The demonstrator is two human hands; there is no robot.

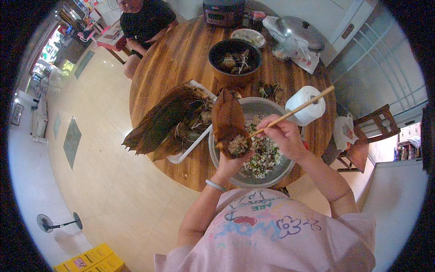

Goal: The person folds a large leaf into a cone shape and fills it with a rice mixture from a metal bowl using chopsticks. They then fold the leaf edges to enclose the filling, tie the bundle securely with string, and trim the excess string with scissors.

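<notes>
My left hand (234, 163) holds a brown leaf folded into a cone (228, 119), with rice filling (238, 145) at its wide end. In my right hand (285, 136) is a wooden stick like a chopstick (299, 107), its lower tip touching the filling's edge. Both hands are over a grey basin (214, 159) of rice mixed with darker bits (261, 163). Left of the basin, a stack of long brown leaves (159, 119) lies across a white-rimmed tray (195, 144) that also holds tied leaf bundles (181, 131).
A spool of white string (306, 105) stands right of the basin. Beyond it are a dark pot (234, 73) with tied bundles, a dish (248, 36), plastic bags (294, 46) and a lid (302, 29). A person (146, 23) sits at the round wooden table (170, 54), far left. A chair (373, 125) stands right.
</notes>
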